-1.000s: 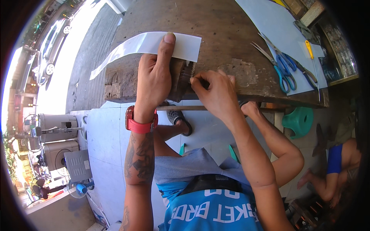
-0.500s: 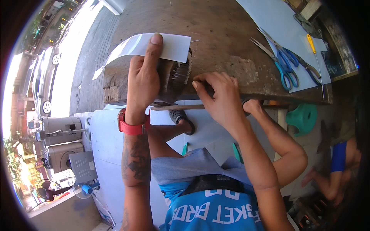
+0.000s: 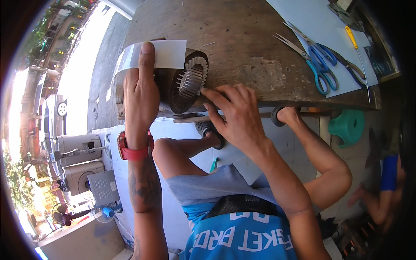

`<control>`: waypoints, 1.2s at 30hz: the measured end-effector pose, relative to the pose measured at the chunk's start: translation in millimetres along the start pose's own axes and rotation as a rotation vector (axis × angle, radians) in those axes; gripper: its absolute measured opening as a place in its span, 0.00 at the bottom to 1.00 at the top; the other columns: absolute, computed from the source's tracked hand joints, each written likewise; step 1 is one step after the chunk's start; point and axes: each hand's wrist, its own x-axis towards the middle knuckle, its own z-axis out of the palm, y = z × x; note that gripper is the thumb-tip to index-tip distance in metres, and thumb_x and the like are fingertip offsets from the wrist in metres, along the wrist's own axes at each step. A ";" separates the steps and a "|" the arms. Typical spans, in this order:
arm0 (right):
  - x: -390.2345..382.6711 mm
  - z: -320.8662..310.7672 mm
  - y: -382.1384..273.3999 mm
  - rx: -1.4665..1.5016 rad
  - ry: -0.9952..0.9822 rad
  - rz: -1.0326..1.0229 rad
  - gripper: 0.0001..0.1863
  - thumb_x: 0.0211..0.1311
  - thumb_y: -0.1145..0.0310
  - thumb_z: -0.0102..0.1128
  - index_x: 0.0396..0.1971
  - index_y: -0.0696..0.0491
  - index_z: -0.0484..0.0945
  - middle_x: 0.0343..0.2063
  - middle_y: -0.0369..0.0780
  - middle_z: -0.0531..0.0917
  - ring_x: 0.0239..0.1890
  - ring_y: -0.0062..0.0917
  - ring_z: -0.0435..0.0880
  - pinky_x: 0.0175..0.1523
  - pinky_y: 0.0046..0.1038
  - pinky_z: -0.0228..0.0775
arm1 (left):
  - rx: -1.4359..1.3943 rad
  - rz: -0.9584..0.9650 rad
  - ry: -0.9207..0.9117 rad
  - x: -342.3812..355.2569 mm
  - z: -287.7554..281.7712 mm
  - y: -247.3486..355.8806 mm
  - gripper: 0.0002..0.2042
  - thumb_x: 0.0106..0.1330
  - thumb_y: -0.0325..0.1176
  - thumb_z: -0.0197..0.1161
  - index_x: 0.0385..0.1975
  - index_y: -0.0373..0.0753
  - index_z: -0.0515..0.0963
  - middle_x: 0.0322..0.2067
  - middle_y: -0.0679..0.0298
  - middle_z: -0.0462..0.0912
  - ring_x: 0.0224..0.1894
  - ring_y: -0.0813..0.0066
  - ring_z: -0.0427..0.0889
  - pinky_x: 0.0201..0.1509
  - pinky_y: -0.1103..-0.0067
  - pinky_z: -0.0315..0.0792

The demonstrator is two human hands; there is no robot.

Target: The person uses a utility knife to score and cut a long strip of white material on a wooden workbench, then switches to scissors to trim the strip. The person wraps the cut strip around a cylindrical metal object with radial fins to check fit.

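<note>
A dark, round motor stator core (image 3: 166, 86) rests on the wooden bench near its front edge, its slotted open end turned to the right. Pale folded insulation liners (image 3: 191, 82) stick out of several slots around the bore. My left hand (image 3: 141, 93) grips the stator's left side, its thumb pressing a white paper strip (image 3: 171, 53) on top. The strip curls down to the left behind that hand. At the stator's open face is my right hand (image 3: 240, 108), index fingertip at the lower slot liners, thumb apart from it. I see nothing held in it.
On the bench's right lie two pairs of scissors (image 3: 323, 78), pliers (image 3: 353, 71) and a yellow-handled screwdriver (image 3: 352, 38) over white sheeting (image 3: 299, 17). Below stands a green stool (image 3: 349, 128). Another person's leg (image 3: 375, 203) shows at the lower right.
The stator has turned so its slotted face shows more. My left hand and the paper strip have moved left in view. My right index finger has reached the slot liners.
</note>
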 end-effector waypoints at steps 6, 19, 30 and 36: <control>2.6 -5.6 -0.6 0.084 -0.016 0.034 0.37 0.64 0.56 0.79 0.71 0.48 0.77 0.56 0.45 0.81 0.60 0.41 0.79 0.67 0.48 0.69 | -0.154 0.068 -0.141 -4.4 -2.1 -17.8 0.37 0.86 0.64 0.39 0.73 0.37 0.76 0.53 0.50 0.88 0.50 0.68 0.91 0.53 0.76 0.85; 83.1 -21.3 -16.0 0.360 -0.199 -0.026 0.64 0.42 0.51 0.91 0.79 0.47 0.59 0.77 0.54 0.62 0.80 0.57 0.62 0.76 0.64 0.69 | -0.727 -0.133 0.113 -15.9 -31.1 -64.8 0.23 0.78 0.32 0.47 0.65 0.25 0.77 0.54 0.53 0.82 0.43 0.68 0.87 0.47 0.74 0.80; 124.9 -37.6 9.6 0.707 -0.598 0.023 0.66 0.34 0.50 0.89 0.78 0.53 0.64 0.78 0.47 0.68 0.83 0.37 0.62 0.86 0.39 0.52 | -0.140 0.413 -0.088 -46.9 -0.2 -105.2 0.11 0.68 0.34 0.75 0.45 0.37 0.87 0.40 0.57 0.86 0.40 0.50 0.88 0.42 0.63 0.82; 124.2 -27.2 16.8 0.618 -0.540 -0.102 0.69 0.34 0.44 0.87 0.80 0.56 0.63 0.77 0.51 0.68 0.82 0.45 0.64 0.86 0.46 0.51 | -0.051 0.480 -0.085 -48.7 7.3 -108.5 0.15 0.61 0.32 0.77 0.48 0.41 0.87 0.39 0.60 0.84 0.43 0.54 0.88 0.45 0.63 0.82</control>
